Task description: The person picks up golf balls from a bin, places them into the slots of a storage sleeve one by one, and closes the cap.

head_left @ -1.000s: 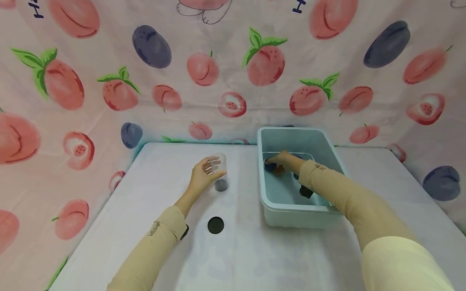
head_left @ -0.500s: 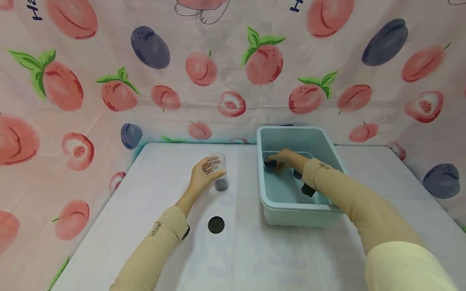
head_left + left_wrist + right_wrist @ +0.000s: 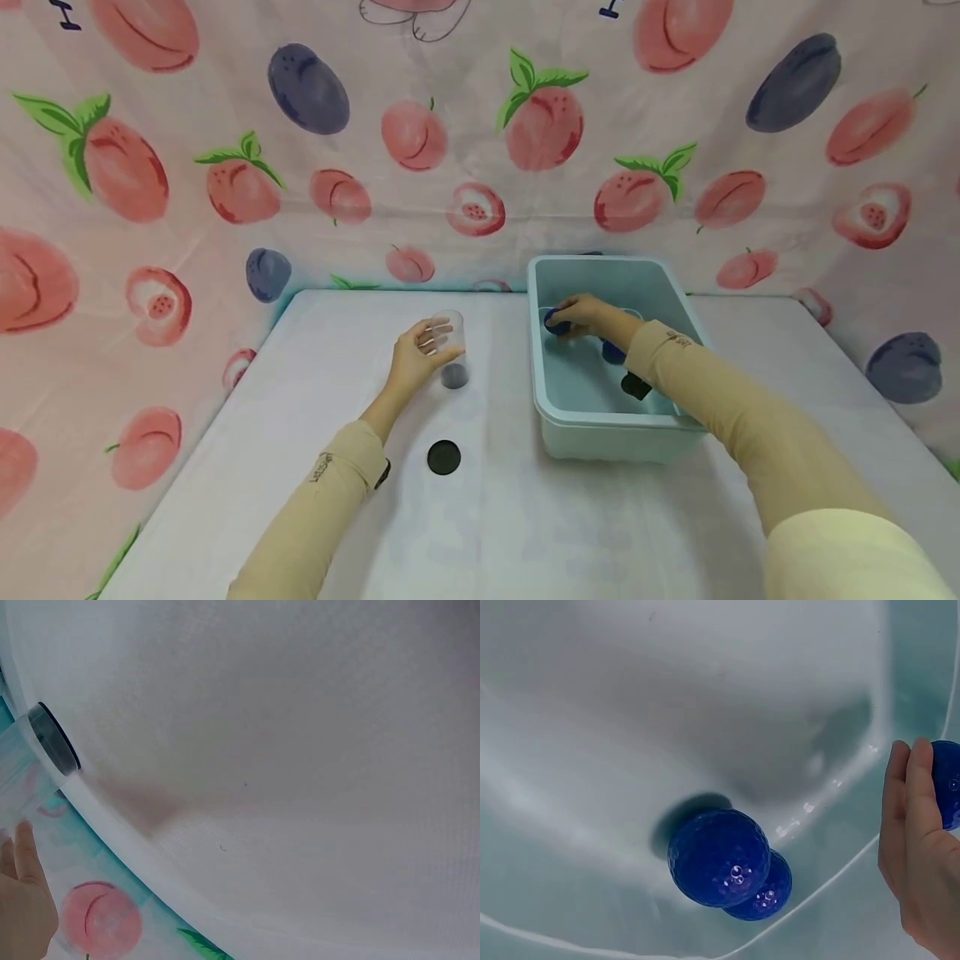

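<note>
White table [image 3: 540, 525] bearing a clear cylinder [image 3: 460, 333], black disc [image 3: 444, 457], pale blue bin [image 3: 618, 439]

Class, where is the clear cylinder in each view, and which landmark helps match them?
Head: clear cylinder just below centre, in the left hand.
Left wrist: clear cylinder at the left edge, partly cut off.
Right wrist: not in it.
Shared landmark, head and left wrist only: the peach-print cloth.

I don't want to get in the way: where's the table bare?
Bare table: left of the left sleeve, right of the tub, and the middle, nearer than the black disc. Crowded: around the clear cylinder in the left hand, and inside the tub, with the right hand and blue balls.
</note>
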A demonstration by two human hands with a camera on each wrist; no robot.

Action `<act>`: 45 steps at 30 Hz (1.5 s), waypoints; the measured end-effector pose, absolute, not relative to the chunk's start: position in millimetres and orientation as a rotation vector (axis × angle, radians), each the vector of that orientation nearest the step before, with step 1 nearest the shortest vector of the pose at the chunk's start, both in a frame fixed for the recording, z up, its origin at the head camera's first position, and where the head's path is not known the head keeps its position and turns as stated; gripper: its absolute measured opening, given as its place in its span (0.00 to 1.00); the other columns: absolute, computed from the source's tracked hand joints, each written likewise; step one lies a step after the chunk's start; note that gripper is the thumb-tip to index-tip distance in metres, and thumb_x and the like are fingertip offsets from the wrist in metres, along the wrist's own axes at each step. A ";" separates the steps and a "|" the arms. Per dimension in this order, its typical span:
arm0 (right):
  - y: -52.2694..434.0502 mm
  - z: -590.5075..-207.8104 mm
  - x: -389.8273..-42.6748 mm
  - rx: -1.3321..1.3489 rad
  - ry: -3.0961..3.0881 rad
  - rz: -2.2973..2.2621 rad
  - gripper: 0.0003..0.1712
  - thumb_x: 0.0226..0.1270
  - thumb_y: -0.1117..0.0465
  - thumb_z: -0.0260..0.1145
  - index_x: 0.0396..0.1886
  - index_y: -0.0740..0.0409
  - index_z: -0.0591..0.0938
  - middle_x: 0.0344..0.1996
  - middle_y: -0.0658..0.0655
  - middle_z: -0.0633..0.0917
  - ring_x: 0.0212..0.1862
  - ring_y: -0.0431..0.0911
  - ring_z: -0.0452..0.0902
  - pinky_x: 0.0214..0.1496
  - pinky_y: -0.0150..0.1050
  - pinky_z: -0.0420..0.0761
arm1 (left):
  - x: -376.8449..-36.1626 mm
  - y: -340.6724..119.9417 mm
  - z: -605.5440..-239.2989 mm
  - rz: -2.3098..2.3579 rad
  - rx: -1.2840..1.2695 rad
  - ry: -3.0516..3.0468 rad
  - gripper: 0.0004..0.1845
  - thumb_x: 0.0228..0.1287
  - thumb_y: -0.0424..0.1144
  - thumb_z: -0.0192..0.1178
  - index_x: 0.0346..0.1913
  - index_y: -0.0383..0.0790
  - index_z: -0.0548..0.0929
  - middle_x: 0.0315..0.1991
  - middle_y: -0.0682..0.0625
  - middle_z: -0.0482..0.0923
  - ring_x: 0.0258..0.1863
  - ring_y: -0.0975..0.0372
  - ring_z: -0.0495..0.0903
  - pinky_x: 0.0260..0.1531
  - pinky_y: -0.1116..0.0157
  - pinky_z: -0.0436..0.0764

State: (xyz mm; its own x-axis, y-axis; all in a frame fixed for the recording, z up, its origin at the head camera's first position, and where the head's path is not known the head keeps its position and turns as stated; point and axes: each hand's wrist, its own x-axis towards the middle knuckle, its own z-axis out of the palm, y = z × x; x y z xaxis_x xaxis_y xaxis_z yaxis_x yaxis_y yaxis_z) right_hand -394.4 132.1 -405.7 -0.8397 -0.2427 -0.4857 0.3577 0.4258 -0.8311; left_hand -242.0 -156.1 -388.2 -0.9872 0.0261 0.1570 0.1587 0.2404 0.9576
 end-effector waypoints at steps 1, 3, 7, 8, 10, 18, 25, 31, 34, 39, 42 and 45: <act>128.1 -390.1 -379.7 0.087 2.145 -1.418 0.35 0.60 0.68 0.66 0.65 0.70 0.64 0.64 0.73 0.63 0.62 0.61 0.69 0.58 0.44 0.78 | -244.4 -156.7 -391.2 -1.866 -0.185 -2.381 0.29 0.52 0.30 0.69 0.58 0.30 0.74 0.56 0.33 0.75 0.60 0.44 0.73 0.63 0.53 0.71; 120.8 -364.7 -355.5 0.111 2.149 -1.418 0.34 0.64 0.70 0.60 0.68 0.72 0.59 0.67 0.73 0.59 0.66 0.61 0.64 0.63 0.44 0.74 | -248.7 -158.1 -398.4 -1.867 -0.184 -2.374 0.29 0.51 0.31 0.70 0.58 0.31 0.74 0.56 0.34 0.76 0.60 0.45 0.74 0.63 0.54 0.71; 111.6 -338.4 -329.7 0.160 2.092 -1.456 0.34 0.66 0.72 0.56 0.69 0.73 0.56 0.69 0.72 0.56 0.69 0.61 0.60 0.67 0.46 0.69 | -252.1 -163.8 -412.6 -1.850 -0.162 -2.385 0.29 0.51 0.33 0.71 0.58 0.35 0.75 0.56 0.38 0.78 0.59 0.49 0.75 0.62 0.57 0.72; 109.4 -333.6 -325.4 0.167 2.078 -1.464 0.34 0.66 0.72 0.56 0.69 0.73 0.55 0.70 0.72 0.56 0.69 0.61 0.59 0.68 0.46 0.68 | -251.3 -165.2 -414.0 -1.837 -0.152 -2.391 0.29 0.50 0.34 0.71 0.58 0.36 0.75 0.56 0.38 0.78 0.59 0.50 0.75 0.62 0.57 0.72; 106.4 -326.5 -319.1 0.149 2.062 -1.462 0.33 0.66 0.73 0.55 0.69 0.74 0.55 0.69 0.72 0.56 0.69 0.60 0.59 0.68 0.45 0.67 | -249.2 -168.0 -415.3 -1.822 -0.149 -2.394 0.29 0.51 0.34 0.71 0.58 0.36 0.76 0.56 0.39 0.78 0.59 0.50 0.76 0.62 0.57 0.72; 110.1 -327.0 -329.5 0.047 2.033 -1.465 0.36 0.66 0.69 0.58 0.71 0.70 0.54 0.69 0.71 0.57 0.69 0.58 0.60 0.67 0.45 0.67 | -243.3 -173.2 -405.2 -1.818 -0.154 -2.391 0.29 0.52 0.33 0.70 0.59 0.35 0.75 0.57 0.37 0.77 0.61 0.49 0.74 0.63 0.57 0.71; 117.8 -326.0 -328.0 0.091 2.038 -1.496 0.34 0.67 0.70 0.57 0.70 0.69 0.57 0.68 0.70 0.61 0.67 0.57 0.63 0.66 0.45 0.69 | -248.0 -171.9 -414.0 -1.853 -0.142 -2.378 0.30 0.51 0.33 0.70 0.59 0.36 0.75 0.57 0.37 0.77 0.60 0.49 0.74 0.64 0.58 0.70; 124.7 -314.6 -319.2 0.083 2.014 -1.526 0.34 0.69 0.68 0.56 0.71 0.67 0.55 0.68 0.69 0.60 0.65 0.55 0.65 0.66 0.43 0.69 | -250.2 -168.6 -419.0 -1.854 -0.124 -2.381 0.29 0.51 0.34 0.71 0.59 0.39 0.76 0.57 0.39 0.77 0.61 0.52 0.74 0.63 0.59 0.71; 129.0 -308.2 -316.3 0.078 1.990 -1.571 0.35 0.69 0.68 0.56 0.71 0.67 0.54 0.69 0.69 0.59 0.64 0.54 0.65 0.67 0.44 0.67 | -251.6 -165.9 -417.2 -1.837 -0.137 -2.377 0.29 0.51 0.34 0.70 0.59 0.38 0.76 0.57 0.39 0.77 0.60 0.52 0.74 0.62 0.60 0.72; 136.1 -299.8 -312.8 0.082 1.982 -1.616 0.35 0.68 0.67 0.57 0.71 0.66 0.55 0.69 0.68 0.60 0.64 0.54 0.65 0.65 0.43 0.69 | -256.4 -162.7 -415.1 -1.821 -0.178 -2.380 0.29 0.52 0.34 0.70 0.59 0.37 0.75 0.57 0.38 0.77 0.60 0.50 0.74 0.62 0.60 0.72; 140.4 -295.0 -309.5 0.061 1.977 -1.654 0.34 0.68 0.67 0.56 0.71 0.66 0.55 0.68 0.67 0.60 0.65 0.54 0.64 0.63 0.42 0.72 | -258.8 -161.5 -414.4 -1.829 -0.199 -2.373 0.29 0.52 0.33 0.70 0.59 0.36 0.75 0.57 0.37 0.76 0.61 0.49 0.74 0.63 0.59 0.71; 144.7 -291.3 -305.3 0.065 1.951 -1.704 0.34 0.68 0.68 0.56 0.71 0.66 0.56 0.66 0.65 0.63 0.62 0.53 0.67 0.60 0.40 0.76 | -260.7 -160.2 -413.9 -1.823 -0.217 -2.381 0.29 0.52 0.33 0.70 0.59 0.35 0.75 0.57 0.37 0.76 0.61 0.49 0.73 0.63 0.59 0.71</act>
